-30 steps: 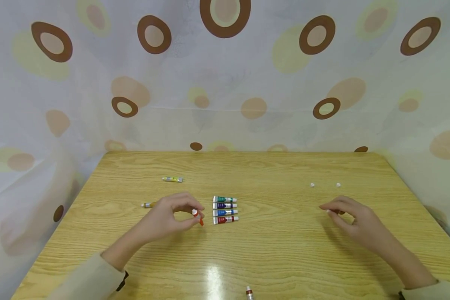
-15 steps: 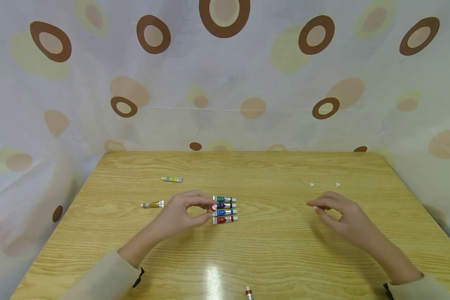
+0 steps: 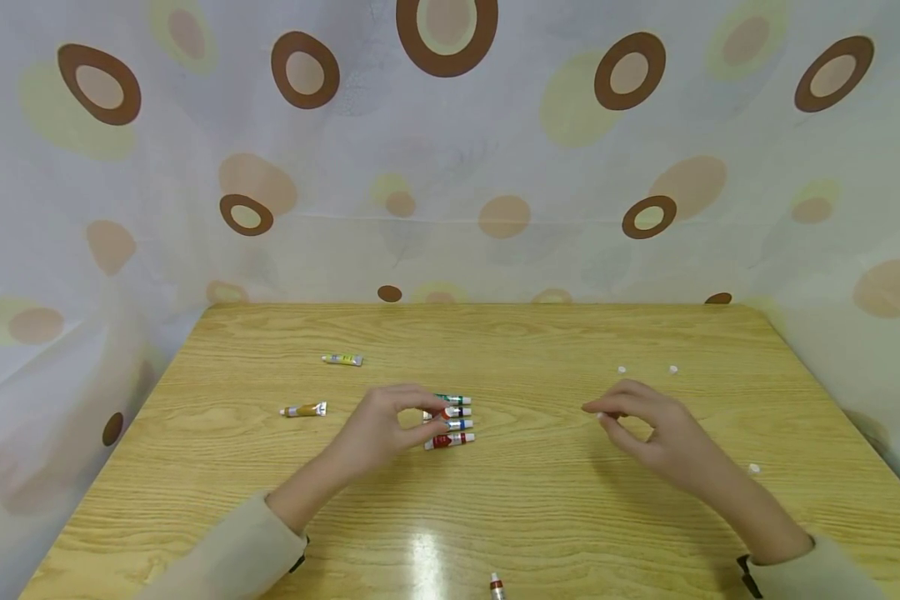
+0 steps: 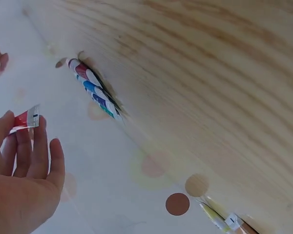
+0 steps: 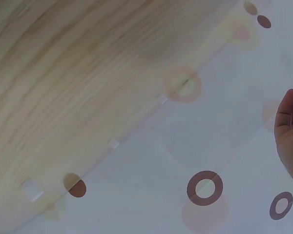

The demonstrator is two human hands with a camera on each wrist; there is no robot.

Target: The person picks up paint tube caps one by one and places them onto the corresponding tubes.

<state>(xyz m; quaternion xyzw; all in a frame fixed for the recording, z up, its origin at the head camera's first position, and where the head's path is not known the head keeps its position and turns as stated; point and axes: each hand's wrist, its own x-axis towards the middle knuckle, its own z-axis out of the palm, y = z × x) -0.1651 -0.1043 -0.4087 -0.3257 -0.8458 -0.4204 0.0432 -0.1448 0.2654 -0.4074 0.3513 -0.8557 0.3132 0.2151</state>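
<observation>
In the head view, my left hand [image 3: 386, 429] pinches a red-orange paint tube [image 3: 446, 413] between thumb and fingers, over a row of paint tubes [image 3: 450, 441]. The row runs green, purple, blue and red, caps to the right; the fingers cover part of it. In the left wrist view, the silver flat end of the held paint tube [image 4: 33, 117] sticks out past the fingertips. My right hand [image 3: 648, 425] is to the right of the row, thumb and forefinger together, with a small white cap [image 3: 599, 416] at the thumb tip. Only that hand's edge [image 5: 290, 131] shows in the right wrist view.
A yellow tube [image 3: 342, 359] and an ochre tube [image 3: 303, 410] lie on the left of the wooden table [image 3: 540, 517]. Loose white caps lie at the right, one cap [image 3: 753, 468] beside my right forearm. A brown-banded tube [image 3: 497, 587] lies at the near edge. Patterned cloth hangs behind.
My left hand has carried the red-orange tube rightward over the row, uncovering the ochre tube. My right hand has moved left toward it, and a loose cap now shows by the right forearm.
</observation>
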